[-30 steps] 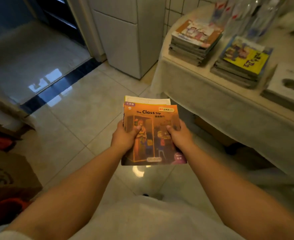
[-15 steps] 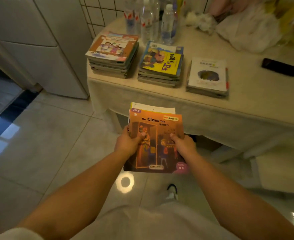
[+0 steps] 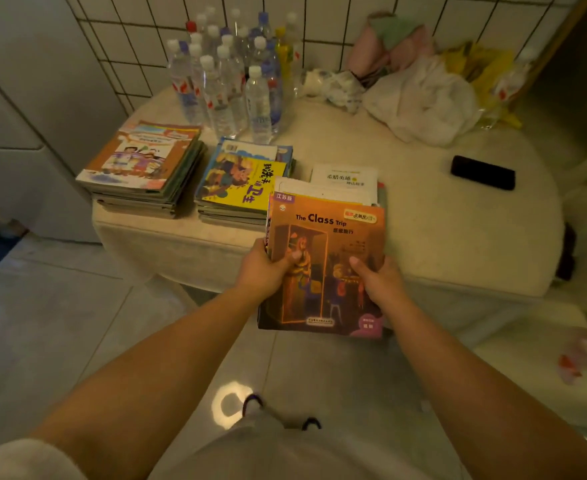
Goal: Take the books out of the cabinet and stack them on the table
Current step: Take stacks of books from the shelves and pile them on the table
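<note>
Both hands hold a small bundle of books (image 3: 323, 268) out over the front edge of the desk (image 3: 458, 237). The left hand (image 3: 262, 271) grips the bundle's left side with its thumb pressed on the orange cover titled "The Class Trip"; the right hand (image 3: 378, 282) grips the lower right side the same way, thumb on top and fingers curled beneath. A paler book pokes out behind the orange one at its top edge; how many lie under it I cannot tell from here.

The bundle's far end hangs over a white-covered stack (image 3: 345, 180) near the front edge, hiding most of it. To the left of that, also along the front edge, sits a stack topped by a yellow and blue cover (image 3: 243, 181), and at the front left corner a taller stack with a brown-bordered cover (image 3: 139, 164).

Behind the stacks, toward the back left of the desk against the tiled wall, a cluster of clear plastic bottles (image 3: 229, 81) stands upright. A heap of white and pink cloth and bags (image 3: 416, 91) fills the back edge further right, and a flat black object (image 3: 482, 172) lies alone toward the right edge.
</note>
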